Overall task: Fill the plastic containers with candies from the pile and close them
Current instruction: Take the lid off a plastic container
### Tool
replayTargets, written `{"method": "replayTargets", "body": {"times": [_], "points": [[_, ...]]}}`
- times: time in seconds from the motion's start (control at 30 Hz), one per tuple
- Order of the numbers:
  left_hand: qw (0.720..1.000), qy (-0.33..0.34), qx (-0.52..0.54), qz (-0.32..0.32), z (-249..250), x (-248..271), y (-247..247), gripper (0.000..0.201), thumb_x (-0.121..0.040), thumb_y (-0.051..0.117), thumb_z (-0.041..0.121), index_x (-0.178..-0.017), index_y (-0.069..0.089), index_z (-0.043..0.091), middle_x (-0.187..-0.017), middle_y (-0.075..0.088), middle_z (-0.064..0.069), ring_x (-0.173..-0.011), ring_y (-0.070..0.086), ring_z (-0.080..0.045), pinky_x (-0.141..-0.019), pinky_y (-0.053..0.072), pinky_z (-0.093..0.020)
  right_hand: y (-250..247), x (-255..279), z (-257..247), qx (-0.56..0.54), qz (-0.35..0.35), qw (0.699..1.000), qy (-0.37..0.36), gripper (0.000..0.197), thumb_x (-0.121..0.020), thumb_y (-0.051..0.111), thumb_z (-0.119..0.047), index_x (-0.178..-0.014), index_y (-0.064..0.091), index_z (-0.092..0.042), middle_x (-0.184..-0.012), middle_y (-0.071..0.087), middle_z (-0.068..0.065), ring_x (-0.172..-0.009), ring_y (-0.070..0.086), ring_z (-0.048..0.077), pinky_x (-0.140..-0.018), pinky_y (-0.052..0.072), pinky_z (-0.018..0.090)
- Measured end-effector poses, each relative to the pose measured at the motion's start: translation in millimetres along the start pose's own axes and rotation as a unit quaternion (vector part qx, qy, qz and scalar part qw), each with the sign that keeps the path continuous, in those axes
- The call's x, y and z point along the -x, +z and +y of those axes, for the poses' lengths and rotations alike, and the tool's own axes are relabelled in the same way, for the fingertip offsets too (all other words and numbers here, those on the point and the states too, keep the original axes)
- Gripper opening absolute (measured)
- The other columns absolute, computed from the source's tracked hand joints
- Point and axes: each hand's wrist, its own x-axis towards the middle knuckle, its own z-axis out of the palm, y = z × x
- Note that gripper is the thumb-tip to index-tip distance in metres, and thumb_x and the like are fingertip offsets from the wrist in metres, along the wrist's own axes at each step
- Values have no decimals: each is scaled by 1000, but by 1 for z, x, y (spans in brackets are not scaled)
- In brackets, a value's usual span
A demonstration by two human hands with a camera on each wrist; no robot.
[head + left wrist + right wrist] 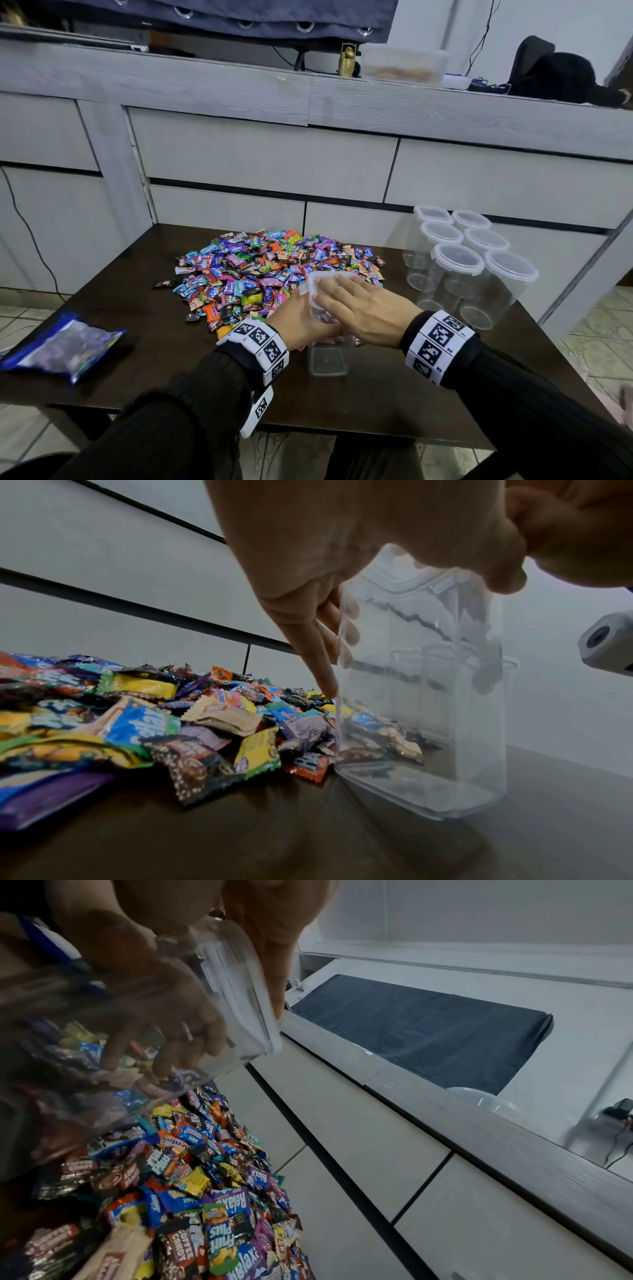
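A clear plastic container (328, 356) stands upright on the dark table (154, 342), at the near edge of the candy pile (260, 270) and touching the wrappers there. It looks empty in the left wrist view; the candies seen through its wall lie behind it. A translucent lid (320, 286) sits on its top. The right hand (363, 310) lies flat on this lid, with the fingers straight and close together, palm down. The left hand (301, 322) is wrapped around the upper part of the container from the pile side; its fingers (325, 653) curve along the clear wall, and the thumb side is hidden under the right hand. To the right of the pile, well apart from the hands, six more closed containers (469, 260) stand in a group, all empty. To the left of the pile, near the table edge, lies a blue plastic bag (65, 346). Behind the pile is a grey cabinet (267, 154) with drawers.
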Motion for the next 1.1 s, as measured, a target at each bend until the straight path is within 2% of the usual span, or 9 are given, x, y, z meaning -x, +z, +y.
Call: {"method": "replayTargets", "body": {"times": [0.1, 0.17, 0.23, 0.33, 0.4, 0.63, 0.8, 0.87, 1.1], "points": [[1000, 21, 4, 3, 3, -4, 2, 30, -75, 64, 17, -104, 56, 23, -95, 66, 1, -89, 66, -14, -79, 54, -36, 4, 1, -4, 18, -8, 1000, 6, 41, -89, 32, -19, -122, 50, -3, -117, 64, 23, -91, 66, 42, -70, 57, 47], [1000, 25, 0, 3, 2, -6, 2, 31, -75, 63, 19, -104, 55, 25, -95, 66, 2, -88, 67, -14, -78, 54, -38, 6, 3, -4, 26, -19, 999, 1, 38, -91, 30, -20, -124, 38, -4, -120, 63, 23, -94, 65, 43, -72, 57, 48], [1000, 15, -1, 0, 1, -6, 2, 32, -75, 64, 18, -103, 55, 31, -95, 66, 4, -91, 66, -11, -81, 56, -35, 7, 3, -2, 22, -31, 999, -7, 39, -91, 32, -21, -125, 35, -4, -122, 61, 24, -96, 65, 44, -73, 57, 49], [999, 9, -40, 15, -1, -5, 3, 31, -74, 64, 20, -98, 54, 37, -85, 60, 20, -91, 58, 16, -78, 43, -2, 7, 1, 4, 5, -35, 999, -12, 37, -90, 34, -18, -123, 36, -3, -120, 62, 25, -92, 66, 43, -70, 57, 46], [997, 7, -76, 24, 0, -5, 3, 35, -75, 65, 21, -101, 49, 38, -83, 52, 27, -87, 49, 29, -72, 33, 7, 8, 0, 7, 3, -27, 1000, -15, 31, -96, 24, -15, -121, 38, -3, -117, 64, 24, -89, 67, 41, -68, 57, 44], [996, 3, -88, -15, -1, -8, 3, 36, -77, 58, 32, -110, 57, 15, -92, 61, 10, -83, 57, 1, -74, 47, -11, 14, 6, 8, -7, -4, 1000, -17, 37, -99, 14, -13, -123, 40, -3, -120, 62, 24, -94, 66, 40, -75, 56, 45], [998, -18, -51, -16, -6, -5, 0, 39, -67, 67, 49, -99, 50, 62, -98, 52, 49, -91, 51, 27, -72, 36, 6, 16, 16, 4, -82, 44, 995, 47, 42, -92, 38, -16, -131, 41, 2, -126, 60, 22, -110, 62, 34, -90, 53, 43], [998, -42, -46, -25, -8, -4, 0, 44, -64, 70, 57, -100, 46, 67, -97, 51, 51, -92, 51, 27, -73, 36, 6, 16, 18, 0, -84, 61, 991, 80, 45, -90, 42, -16, -129, 47, 6, -121, 63, 22, -109, 63, 32, -92, 51, 39], [995, -86, 32, -34, -10, -8, 11, 38, -68, 72, 43, -102, 55, 43, -94, 65, 35, -90, 61, 16, -74, 42, -2, 15, 15, 0, -41, 71, 993, 81, 43, -83, 41, -16, -106, 67, 8, -101, 70, 19, -90, 70, 28, -80, 56, 35]]}}
